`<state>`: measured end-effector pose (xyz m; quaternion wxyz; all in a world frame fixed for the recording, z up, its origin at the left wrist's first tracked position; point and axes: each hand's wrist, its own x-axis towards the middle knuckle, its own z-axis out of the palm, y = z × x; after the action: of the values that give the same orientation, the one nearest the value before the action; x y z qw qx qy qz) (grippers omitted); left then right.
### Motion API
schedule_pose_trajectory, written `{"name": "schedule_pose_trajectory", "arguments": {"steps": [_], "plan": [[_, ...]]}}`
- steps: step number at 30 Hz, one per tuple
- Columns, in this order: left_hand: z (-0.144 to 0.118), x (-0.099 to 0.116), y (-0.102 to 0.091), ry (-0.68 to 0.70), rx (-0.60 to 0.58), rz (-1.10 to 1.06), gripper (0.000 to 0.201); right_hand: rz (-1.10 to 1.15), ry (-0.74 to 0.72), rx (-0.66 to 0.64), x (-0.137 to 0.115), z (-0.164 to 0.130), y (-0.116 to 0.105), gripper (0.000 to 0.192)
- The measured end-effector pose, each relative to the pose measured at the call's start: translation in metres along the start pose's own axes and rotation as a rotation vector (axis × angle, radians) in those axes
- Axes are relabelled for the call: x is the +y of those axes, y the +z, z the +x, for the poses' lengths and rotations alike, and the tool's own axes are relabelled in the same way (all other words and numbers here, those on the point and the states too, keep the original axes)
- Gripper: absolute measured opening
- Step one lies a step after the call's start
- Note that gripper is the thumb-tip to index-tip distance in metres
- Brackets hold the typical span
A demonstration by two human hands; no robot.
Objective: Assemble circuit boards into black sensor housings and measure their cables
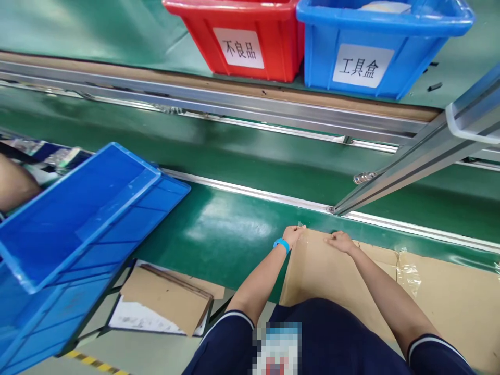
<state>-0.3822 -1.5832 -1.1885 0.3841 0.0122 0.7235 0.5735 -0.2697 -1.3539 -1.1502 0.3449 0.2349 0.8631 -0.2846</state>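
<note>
A flat brown cardboard sheet (324, 276) lies on the green table surface (226, 229) in front of me, with clear tape along a seam at its right. My left hand (294, 234), a blue band on its wrist, grips the sheet's far left corner. Just to the right, my right hand (340, 241) lies palm down on the same far edge, fingers curled over it. Both arms reach forward from the bottom of the view.
A large empty blue bin (78, 224) sits tilted at the left. A red bin (242, 36) and a blue bin (375, 47), both labelled, stand on the far shelf. An aluminium rail (410, 161) slants across the right. Another person's arm (13, 187) shows far left. Flattened cardboard (164, 302) lies on the floor.
</note>
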Motion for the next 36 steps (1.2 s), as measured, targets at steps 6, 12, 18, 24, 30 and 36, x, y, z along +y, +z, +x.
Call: {"name": "schedule_pose_trajectory", "arguments": {"steps": [6,12,18,24,30,36], "plan": [[-0.012,0.014,0.001,0.119,-0.052,0.029,0.029,0.012,-0.035,0.007,-0.002,-0.006,-0.005,0.041],[-0.039,0.031,-0.007,0.152,-0.140,0.041,0.046,0.061,-0.201,0.026,-0.009,-0.031,-0.026,0.041],[-0.082,0.022,-0.034,-0.013,-0.390,0.100,0.057,0.130,-0.372,0.134,-0.016,-0.084,-0.038,0.037],[-0.142,0.011,-0.052,-0.082,-0.640,0.051,0.073,0.144,-0.517,0.169,-0.025,-0.156,-0.042,0.030],[-0.156,0.021,-0.065,-0.079,-0.764,0.015,0.082,0.082,-0.618,0.238,-0.033,-0.205,-0.032,0.028],[-0.168,0.028,-0.045,0.010,-0.579,0.055,0.063,0.035,-0.498,0.290,-0.036,-0.181,-0.042,0.046]]}}
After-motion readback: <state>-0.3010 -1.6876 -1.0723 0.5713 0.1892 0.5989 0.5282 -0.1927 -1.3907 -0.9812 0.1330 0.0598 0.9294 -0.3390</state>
